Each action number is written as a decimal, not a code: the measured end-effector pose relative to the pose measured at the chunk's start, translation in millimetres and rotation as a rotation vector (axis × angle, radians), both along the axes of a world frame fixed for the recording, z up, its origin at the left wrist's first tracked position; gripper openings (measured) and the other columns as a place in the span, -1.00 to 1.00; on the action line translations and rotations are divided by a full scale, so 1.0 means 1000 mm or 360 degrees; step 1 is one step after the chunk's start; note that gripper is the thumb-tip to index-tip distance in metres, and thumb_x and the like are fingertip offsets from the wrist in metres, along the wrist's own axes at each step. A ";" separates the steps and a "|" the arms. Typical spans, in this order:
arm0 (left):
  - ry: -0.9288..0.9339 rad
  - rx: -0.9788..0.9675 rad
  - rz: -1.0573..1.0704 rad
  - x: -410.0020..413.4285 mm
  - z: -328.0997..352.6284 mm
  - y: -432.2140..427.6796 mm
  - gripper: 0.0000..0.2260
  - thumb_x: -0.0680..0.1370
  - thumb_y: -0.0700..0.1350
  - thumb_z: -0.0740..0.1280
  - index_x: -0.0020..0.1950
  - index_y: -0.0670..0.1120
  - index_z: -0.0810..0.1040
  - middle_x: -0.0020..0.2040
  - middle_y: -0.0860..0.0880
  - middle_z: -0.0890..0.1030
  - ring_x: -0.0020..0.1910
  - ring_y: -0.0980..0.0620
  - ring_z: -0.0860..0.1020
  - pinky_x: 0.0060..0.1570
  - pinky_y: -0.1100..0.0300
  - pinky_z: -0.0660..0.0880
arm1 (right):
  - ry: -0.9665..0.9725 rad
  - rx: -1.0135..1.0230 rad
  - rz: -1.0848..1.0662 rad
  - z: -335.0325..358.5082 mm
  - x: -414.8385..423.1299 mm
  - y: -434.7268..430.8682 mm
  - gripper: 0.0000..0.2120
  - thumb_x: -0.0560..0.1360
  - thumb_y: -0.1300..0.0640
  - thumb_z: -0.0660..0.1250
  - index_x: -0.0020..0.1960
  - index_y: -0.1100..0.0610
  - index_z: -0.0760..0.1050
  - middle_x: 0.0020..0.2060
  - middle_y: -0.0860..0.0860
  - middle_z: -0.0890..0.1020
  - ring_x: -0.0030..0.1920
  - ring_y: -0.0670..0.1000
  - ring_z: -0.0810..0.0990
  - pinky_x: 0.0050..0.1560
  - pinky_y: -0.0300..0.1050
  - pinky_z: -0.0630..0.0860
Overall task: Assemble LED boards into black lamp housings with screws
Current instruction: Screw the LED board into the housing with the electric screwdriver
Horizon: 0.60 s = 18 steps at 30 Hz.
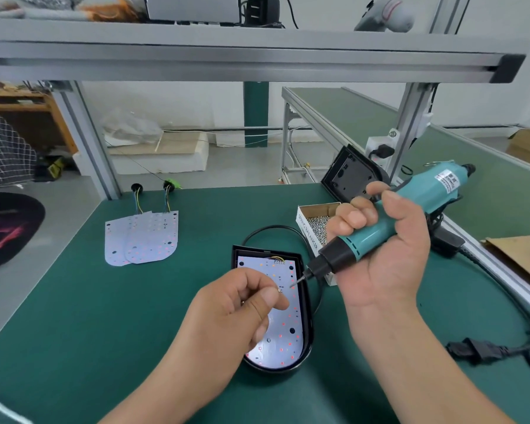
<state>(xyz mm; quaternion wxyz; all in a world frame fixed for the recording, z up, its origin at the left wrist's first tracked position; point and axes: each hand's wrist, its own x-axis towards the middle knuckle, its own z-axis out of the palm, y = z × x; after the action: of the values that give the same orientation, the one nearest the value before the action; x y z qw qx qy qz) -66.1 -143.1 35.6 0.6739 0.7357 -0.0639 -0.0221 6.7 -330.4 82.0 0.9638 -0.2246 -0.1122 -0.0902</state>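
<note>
The black lamp housing (308,332) lies flat on the green bench (104,332), its rounded end toward the person, with a white LED board (288,332) seated inside it. Over the housing's middle the left hand (242,307) keeps a narrow grip, thumb and forefinger pinching a small screw (279,290) (barely a glint from here). Just right of the housing, the right hand (383,249) has its grip wrapped round a teal electric screwdriver (410,209). The tool is tilted and its bit points down over the board's far half, close to the pinched screw; whether it touches the board I cannot tell. Right of the housing's far end sits an open box of screws (315,221), and beyond it a second housing (349,175) stands tilted up. Well left of the housing two spare LED boards (141,237) overlap. A black cable (270,229) loops round the housing's far end.
</note>
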 end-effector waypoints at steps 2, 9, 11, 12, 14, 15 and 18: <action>0.0026 -0.0067 -0.0014 0.000 0.000 -0.001 -0.79 0.68 -0.16 0.37 -0.13 0.01 0.69 -0.30 -0.21 0.58 -0.43 0.02 0.36 -0.45 0.28 0.34 | -0.0008 -0.0012 0.0001 0.000 -0.002 0.002 -0.89 0.57 0.18 0.20 -0.02 0.13 0.50 -0.38 -0.03 0.38 -0.40 -0.03 0.44 -0.35 -0.18 0.45; 0.0182 -0.0370 -0.0114 -0.003 0.002 -0.006 -0.84 0.54 -0.01 0.41 -0.14 -0.08 0.69 -0.29 -0.23 0.47 -0.46 0.03 0.25 -0.48 0.23 0.23 | -0.0038 -0.0033 0.0031 0.000 -0.005 0.005 -0.91 0.56 0.17 0.21 -0.01 0.12 0.49 -0.38 -0.03 0.36 -0.39 -0.03 0.43 -0.34 -0.17 0.44; 0.0199 -0.0393 -0.0145 -0.004 0.002 -0.007 -0.83 0.54 -0.01 0.41 -0.15 -0.09 0.68 -0.31 -0.22 0.45 -0.47 0.04 0.24 -0.48 0.24 0.23 | -0.0041 -0.0038 0.0027 0.000 -0.005 0.005 -0.91 0.56 0.17 0.21 -0.01 0.12 0.49 -0.38 -0.03 0.37 -0.39 -0.03 0.43 -0.34 -0.17 0.45; 0.0205 -0.0398 -0.0153 -0.004 0.002 -0.007 -0.83 0.54 -0.02 0.41 -0.15 -0.10 0.68 -0.32 -0.20 0.45 -0.47 0.04 0.24 -0.48 0.25 0.24 | -0.0043 -0.0043 0.0023 0.000 -0.005 0.005 -0.91 0.56 0.17 0.21 -0.01 0.12 0.49 -0.38 -0.03 0.37 -0.39 -0.03 0.43 -0.34 -0.17 0.45; 0.0213 -0.0404 -0.0161 -0.005 0.002 -0.007 -0.82 0.54 -0.02 0.41 -0.14 -0.12 0.67 -0.36 -0.16 0.44 -0.48 0.04 0.24 -0.48 0.25 0.24 | -0.0043 -0.0055 0.0016 0.000 -0.005 0.005 -0.91 0.55 0.17 0.22 -0.01 0.13 0.49 -0.39 -0.03 0.36 -0.39 -0.02 0.42 -0.34 -0.17 0.45; 0.0215 -0.0406 -0.0163 -0.005 0.002 -0.007 -0.81 0.54 -0.02 0.41 -0.13 -0.13 0.67 -0.36 -0.16 0.44 -0.48 0.04 0.23 -0.48 0.26 0.24 | -0.0042 -0.0057 0.0013 0.000 -0.005 0.005 -0.91 0.55 0.17 0.22 -0.01 0.13 0.49 -0.39 -0.03 0.36 -0.39 -0.02 0.42 -0.34 -0.17 0.45; 0.0220 -0.0417 -0.0162 -0.004 0.001 -0.006 -0.81 0.54 -0.02 0.40 -0.13 -0.14 0.66 -0.34 -0.19 0.44 -0.48 0.03 0.23 -0.47 0.26 0.26 | -0.0042 -0.0058 0.0007 0.000 -0.005 0.004 -0.91 0.55 0.17 0.22 -0.01 0.13 0.49 -0.38 -0.02 0.36 -0.39 -0.02 0.42 -0.33 -0.17 0.44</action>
<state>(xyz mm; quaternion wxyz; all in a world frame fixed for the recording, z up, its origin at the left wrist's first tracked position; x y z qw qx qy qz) -70.6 -149.3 37.1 0.7650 0.6340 -0.0570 -0.0981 2.0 -325.9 81.5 0.9582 -0.2405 -0.1271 -0.0890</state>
